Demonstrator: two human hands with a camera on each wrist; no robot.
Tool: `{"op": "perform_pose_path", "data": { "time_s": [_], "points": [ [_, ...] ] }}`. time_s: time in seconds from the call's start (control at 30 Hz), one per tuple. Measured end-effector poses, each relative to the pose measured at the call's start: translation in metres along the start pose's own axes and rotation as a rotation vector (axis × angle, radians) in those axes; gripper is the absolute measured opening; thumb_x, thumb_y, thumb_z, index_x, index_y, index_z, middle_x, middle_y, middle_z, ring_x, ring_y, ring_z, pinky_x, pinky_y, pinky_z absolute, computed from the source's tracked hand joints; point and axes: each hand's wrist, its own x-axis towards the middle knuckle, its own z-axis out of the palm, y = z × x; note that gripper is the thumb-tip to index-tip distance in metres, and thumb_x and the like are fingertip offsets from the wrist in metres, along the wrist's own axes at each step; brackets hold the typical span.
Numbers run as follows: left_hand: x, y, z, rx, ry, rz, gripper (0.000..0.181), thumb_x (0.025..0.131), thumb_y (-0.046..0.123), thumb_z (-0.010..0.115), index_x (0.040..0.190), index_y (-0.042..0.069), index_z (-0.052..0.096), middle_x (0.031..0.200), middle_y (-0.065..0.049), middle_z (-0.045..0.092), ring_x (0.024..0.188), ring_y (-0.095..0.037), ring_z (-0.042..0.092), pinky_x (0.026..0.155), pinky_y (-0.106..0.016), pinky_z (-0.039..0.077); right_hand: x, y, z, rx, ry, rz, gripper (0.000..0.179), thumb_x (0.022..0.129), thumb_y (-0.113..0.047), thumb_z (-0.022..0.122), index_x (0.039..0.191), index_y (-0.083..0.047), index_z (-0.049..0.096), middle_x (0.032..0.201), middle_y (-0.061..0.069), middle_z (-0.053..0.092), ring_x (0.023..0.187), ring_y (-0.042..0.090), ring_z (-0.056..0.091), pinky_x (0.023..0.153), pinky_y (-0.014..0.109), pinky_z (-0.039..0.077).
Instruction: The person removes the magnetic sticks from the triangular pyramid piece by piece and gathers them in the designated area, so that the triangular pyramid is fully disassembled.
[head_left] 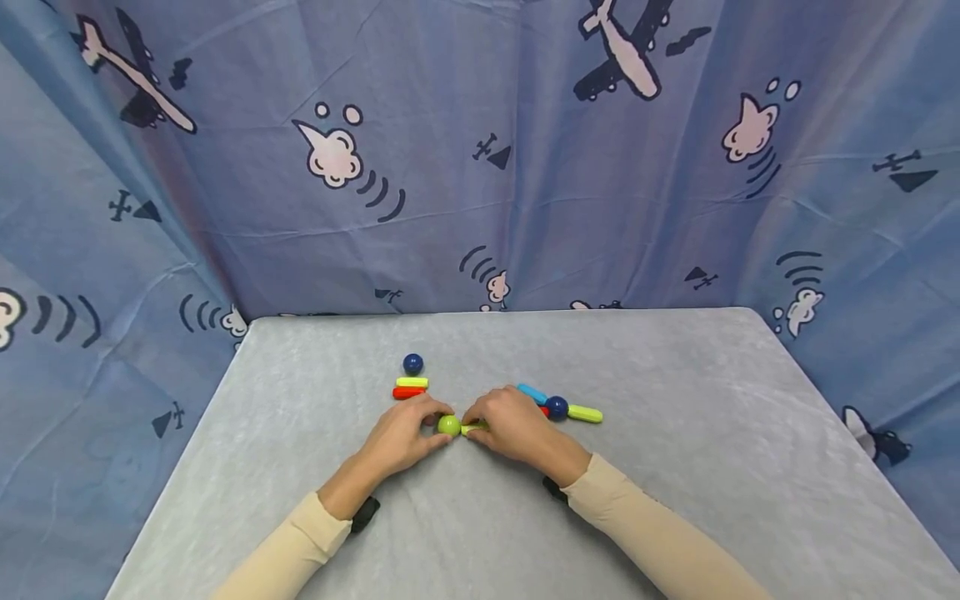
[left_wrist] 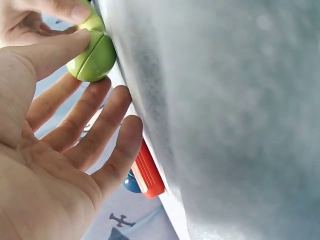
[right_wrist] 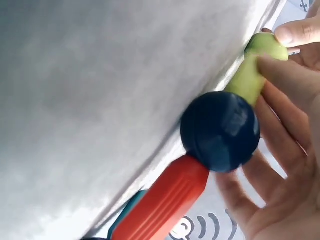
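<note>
In the head view my left hand (head_left: 403, 433) pinches a lime-green ball (head_left: 449, 426) between thumb and fingers, low over the tabletop. A fine seam runs round this ball (left_wrist: 95, 59) in the left wrist view. My right hand (head_left: 517, 423) pinches a yellow-green rod (right_wrist: 245, 82), whose one end meets the lime ball. At the rod's other end sits a dark blue ball (right_wrist: 220, 131) with a red rod (right_wrist: 165, 200) joined to it; the right hand hides this ball in the head view.
Right of the right hand lie a second dark blue ball (head_left: 557, 407), a light blue rod (head_left: 532, 393) and another yellow-green rod (head_left: 585, 413). Left and farther back lie a loose dark blue ball (head_left: 413, 364), a yellow rod (head_left: 412, 382) and a red rod (head_left: 408, 392). A patterned curtain (head_left: 435, 208) hangs behind the table.
</note>
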Motion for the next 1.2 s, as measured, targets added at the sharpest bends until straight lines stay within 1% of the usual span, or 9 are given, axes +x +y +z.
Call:
{"op": "perform_pose_path", "data": {
  "time_s": [0.13,0.27,0.43,0.57,0.67,0.8,1.03,1.13,1.2],
  "points": [
    [0.001,0.002,0.0,0.017,0.005,0.01,0.03,0.078,0.023,0.086,0.105,0.02,0.075,0.09,0.009,0.064,0.081,-0.009,0.059,0.071,-0.024,0.048,-0.001,0.003,-0.003,0.013,-0.031,0.017,0.017,0.087,-0.03,0.077,0.101,-0.021,0.079,0.096,-0.008,0.077,0.087,0.012,0.071,0.081,0.037,0.054],
    [0.002,0.003,0.0,0.008,0.0,-0.011,0.03,0.078,0.024,0.086,0.106,0.019,0.074,0.092,0.009,0.065,0.081,-0.009,0.059,0.071,-0.024,0.048,-0.006,0.012,-0.013,0.061,-0.081,0.054,0.024,0.088,-0.034,0.075,0.108,-0.02,0.077,0.102,-0.006,0.076,0.094,0.014,0.07,0.09,0.039,0.053],
    [0.003,0.002,-0.002,-0.014,-0.001,-0.042,0.031,0.078,0.023,0.086,0.107,0.018,0.074,0.093,0.008,0.066,0.082,-0.008,0.059,0.072,-0.026,0.048,-0.019,0.036,-0.028,0.068,-0.104,0.026,0.028,0.086,-0.037,0.077,0.109,-0.021,0.076,0.105,-0.006,0.074,0.101,0.015,0.068,0.095,0.043,0.051],
    [0.001,-0.001,-0.005,-0.033,0.001,-0.062,0.031,0.078,0.022,0.086,0.106,0.016,0.075,0.094,0.006,0.067,0.084,-0.01,0.061,0.075,-0.027,0.05,-0.028,0.047,-0.029,0.079,-0.106,0.018,0.031,0.084,-0.038,0.079,0.111,-0.023,0.076,0.107,-0.009,0.074,0.099,0.012,0.066,0.092,0.042,0.049],
    [0.0,-0.004,-0.007,-0.034,-0.008,-0.065,0.031,0.078,0.021,0.085,0.106,0.015,0.075,0.093,0.005,0.068,0.084,-0.01,0.061,0.076,-0.027,0.05,-0.033,0.049,-0.026,0.089,-0.084,0.023,0.033,0.082,-0.037,0.08,0.112,-0.023,0.076,0.108,-0.009,0.075,0.097,0.011,0.067,0.088,0.039,0.05],
    [-0.002,-0.006,-0.011,-0.027,-0.017,-0.089,0.03,0.078,0.02,0.085,0.106,0.015,0.075,0.094,0.005,0.068,0.083,-0.009,0.061,0.076,-0.028,0.051,-0.032,0.047,-0.022,0.119,-0.06,0.031,0.033,0.083,-0.035,0.08,0.113,-0.023,0.075,0.109,-0.009,0.075,0.099,0.011,0.07,0.085,0.037,0.049],
    [-0.004,-0.008,-0.014,-0.031,-0.033,-0.112,0.03,0.079,0.021,0.084,0.108,0.015,0.074,0.097,0.005,0.07,0.085,-0.008,0.061,0.078,-0.029,0.051,-0.032,0.046,-0.021,0.139,-0.077,0.066,0.033,0.083,-0.035,0.08,0.113,-0.022,0.076,0.11,-0.008,0.075,0.102,0.014,0.069,0.091,0.043,0.048],
    [-0.006,-0.011,-0.016,-0.038,-0.036,-0.146,0.032,0.079,0.021,0.084,0.109,0.015,0.074,0.099,0.005,0.071,0.085,-0.008,0.063,0.078,-0.029,0.051,-0.034,0.047,-0.021,0.138,-0.092,0.072,0.033,0.083,-0.036,0.08,0.113,-0.023,0.076,0.111,-0.008,0.075,0.103,0.014,0.069,0.093,0.044,0.048],
    [-0.007,-0.015,-0.02,-0.036,-0.017,-0.173,0.033,0.079,0.022,0.084,0.11,0.015,0.074,0.099,0.004,0.071,0.085,-0.009,0.064,0.078,-0.031,0.052,-0.035,0.048,-0.021,0.141,-0.097,0.074,0.033,0.084,-0.036,0.08,0.114,-0.023,0.076,0.112,-0.008,0.075,0.104,0.014,0.069,0.094,0.044,0.047]
  ]
}}
